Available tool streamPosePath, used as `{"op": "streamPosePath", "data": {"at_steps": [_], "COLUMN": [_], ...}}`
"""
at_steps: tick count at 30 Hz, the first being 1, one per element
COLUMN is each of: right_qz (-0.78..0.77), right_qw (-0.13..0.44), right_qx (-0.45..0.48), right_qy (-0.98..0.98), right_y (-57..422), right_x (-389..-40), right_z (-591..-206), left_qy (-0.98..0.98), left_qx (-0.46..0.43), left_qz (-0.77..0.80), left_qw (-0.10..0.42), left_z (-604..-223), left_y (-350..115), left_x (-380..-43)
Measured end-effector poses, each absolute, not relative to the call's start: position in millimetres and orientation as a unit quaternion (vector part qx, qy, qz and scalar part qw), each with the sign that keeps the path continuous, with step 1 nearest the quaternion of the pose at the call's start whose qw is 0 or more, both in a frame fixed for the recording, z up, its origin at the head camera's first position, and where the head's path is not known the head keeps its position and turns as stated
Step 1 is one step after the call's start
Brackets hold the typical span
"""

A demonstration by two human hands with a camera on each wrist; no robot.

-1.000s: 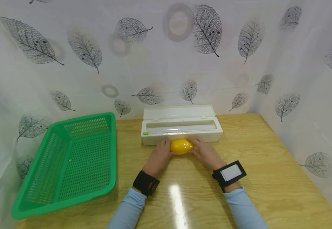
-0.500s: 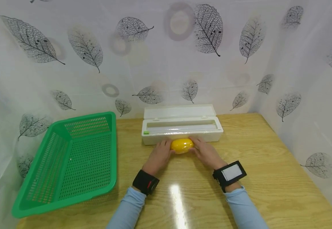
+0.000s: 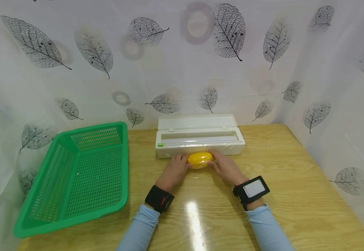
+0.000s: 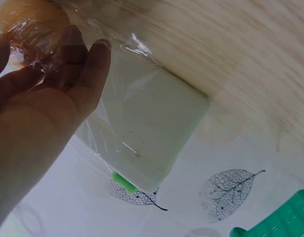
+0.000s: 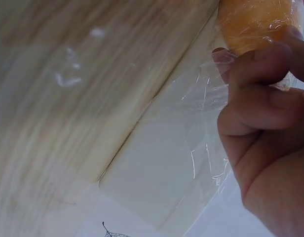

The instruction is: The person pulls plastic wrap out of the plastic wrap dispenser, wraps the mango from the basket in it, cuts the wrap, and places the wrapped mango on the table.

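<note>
A yellow oval fruit (image 3: 200,160), wrapped in clear cling film, is held between both hands just in front of a white cling film dispenser (image 3: 200,150). My left hand (image 3: 173,171) grips the fruit's left end with curled fingers. At the other end, my right hand (image 3: 227,168) pinches it between thumb and fingers. Film wrinkles over the fruit (image 4: 33,29) in the left wrist view. From there a loose clear sheet (image 5: 204,94) spreads across the dispenser's front in the right wrist view. The dispenser's lid (image 3: 197,122) stands raised, with a roll (image 3: 200,139) inside.
A green plastic basket (image 3: 123,174) stands at the left of the wooden table (image 3: 294,195). A small green slider (image 3: 160,144) sits at the dispenser's left end. Behind hangs a white leaf-print curtain (image 3: 182,69).
The fruit has turned a little between the fingers; film wrinkles and highlights on it have shifted. Both hands keep nearly the same place, and the dispenser has not moved.
</note>
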State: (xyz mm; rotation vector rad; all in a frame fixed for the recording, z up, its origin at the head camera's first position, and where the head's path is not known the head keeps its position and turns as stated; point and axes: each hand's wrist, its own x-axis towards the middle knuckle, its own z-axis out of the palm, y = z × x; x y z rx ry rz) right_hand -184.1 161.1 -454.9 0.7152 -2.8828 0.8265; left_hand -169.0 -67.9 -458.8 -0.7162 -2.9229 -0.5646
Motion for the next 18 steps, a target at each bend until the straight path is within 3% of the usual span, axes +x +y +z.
{"op": "streamPosePath", "data": {"at_steps": [7,14,18], "right_qz": [0.259,0.263,0.268], "right_qw": [0.026,-0.039,-0.043], "right_qx": [0.242,0.243,0.24], "right_qy": [-0.935,-0.933,-0.932], "right_y": [163.1,162.6,162.3], "right_x": [-183.6,-180.1,-179.4], "right_z": [-454.7,-449.0,-447.9], "left_qy": [-0.954,-0.95,-0.95], "left_qx": [-0.245,-0.247,-0.226], "left_qz": [-0.173,-0.177,-0.21], "left_qw": [0.025,0.073,0.048], "left_z": [-463.0,-462.9,-459.0], "left_y": [-67.4,-65.5,-64.4], "left_x": [-169.5,-167.5,-168.5]}}
